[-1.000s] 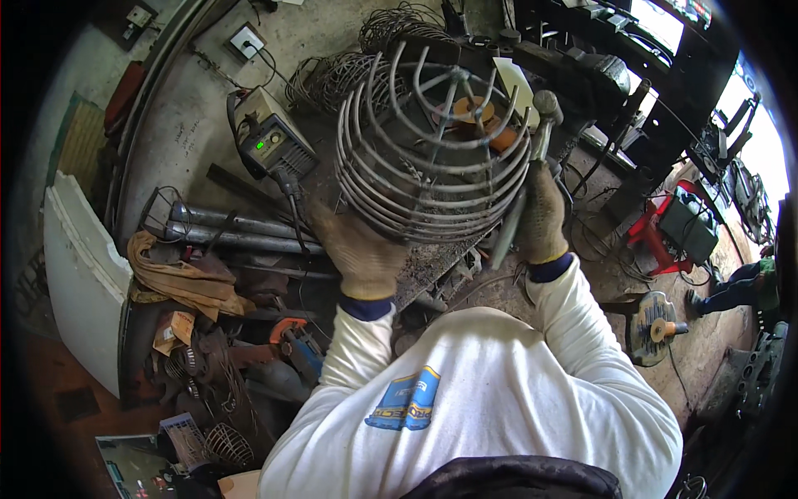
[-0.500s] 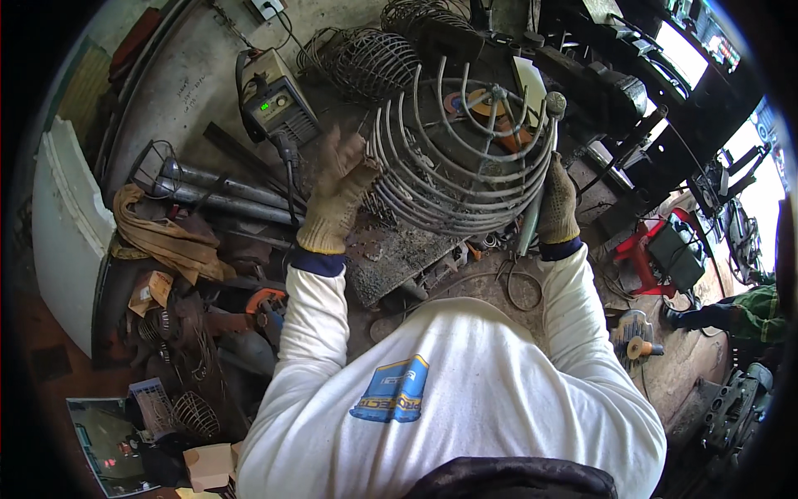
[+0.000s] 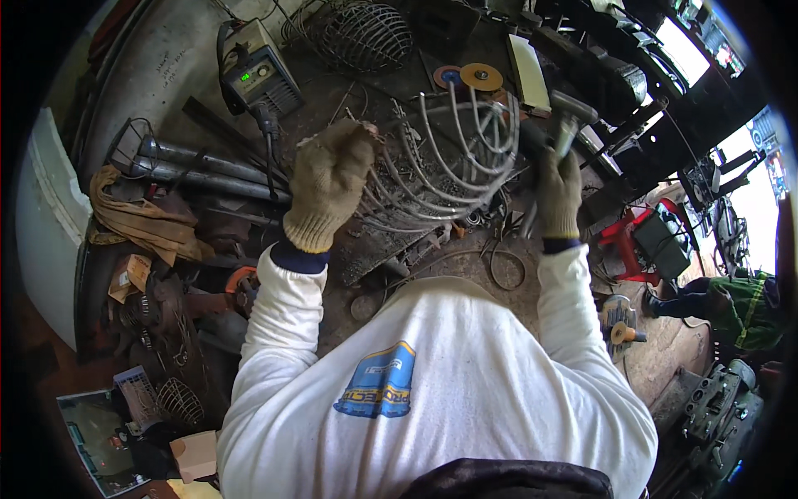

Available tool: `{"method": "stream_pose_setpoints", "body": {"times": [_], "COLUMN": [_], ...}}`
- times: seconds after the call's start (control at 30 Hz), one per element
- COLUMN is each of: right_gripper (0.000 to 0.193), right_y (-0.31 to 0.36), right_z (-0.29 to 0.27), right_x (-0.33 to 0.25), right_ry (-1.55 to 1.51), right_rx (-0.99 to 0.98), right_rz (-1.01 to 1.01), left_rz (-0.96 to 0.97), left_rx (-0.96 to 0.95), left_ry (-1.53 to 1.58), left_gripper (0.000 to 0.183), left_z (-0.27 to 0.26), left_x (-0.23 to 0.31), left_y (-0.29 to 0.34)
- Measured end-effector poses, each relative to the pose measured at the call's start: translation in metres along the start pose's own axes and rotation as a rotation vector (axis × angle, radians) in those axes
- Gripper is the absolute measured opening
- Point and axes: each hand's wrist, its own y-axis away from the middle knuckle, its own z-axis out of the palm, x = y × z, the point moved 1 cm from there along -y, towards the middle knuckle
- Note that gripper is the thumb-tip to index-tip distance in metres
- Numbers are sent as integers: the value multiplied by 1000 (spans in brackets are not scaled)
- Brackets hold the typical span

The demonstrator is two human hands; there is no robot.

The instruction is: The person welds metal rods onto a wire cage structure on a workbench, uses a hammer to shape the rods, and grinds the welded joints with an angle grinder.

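A curved metal-bar cage (image 3: 480, 198) rests in front of me over the workbench, its ribs bowed toward me. My left hand (image 3: 332, 176), in a tan knit glove, closes around the ends of its bars at the left side. To the right of the cage, my gloved right hand (image 3: 559, 190) grips a hammer (image 3: 573, 106) by its metal handle. The hammer's head stands up beyond my fingers, slightly blurred and apart from the cage. Glove and fingers hide part of the handle.
A welding machine (image 3: 258, 73) stands at the far left beside metal pipes (image 3: 208, 179). Another wire cage (image 3: 364, 37) and grinding discs (image 3: 482, 76) lie at the back. A red stool (image 3: 625, 243) and a person's green sleeve (image 3: 740, 306) are at right.
The cage has tilted and turned, its far end dropping lower. My left hand has closed on its bars. My right hand has moved the hammer away from the cage's right side.
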Motion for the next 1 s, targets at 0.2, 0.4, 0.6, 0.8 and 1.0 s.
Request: {"method": "stream_pose_setpoints", "body": {"times": [0.2,0.4,0.6,0.8,1.0], "right_gripper": [39,51,54,30,40], "right_y": [67,89,86,82,97], "right_z": [-21,-4,3,-15,-18], "right_x": [-45,-62,-97,-112,-92], "right_ry": [-556,-436,50,-393,-184], "right_rx": [-161,-489,-525,-314,-316], "right_rz": [-75,-437,-403,-942,-489], "left_rz": [82,123,237,246,211], "left_rx": [150,139,223,240,159], "left_ry": [-224,-323,-410,-454,-494], "left_gripper": [28,29,28,27,28], "left_z": [2,6,7,8,0], "left_x": [8,15,14,18,36], "left_y": [-16,-20,-17,-20,-16]}}
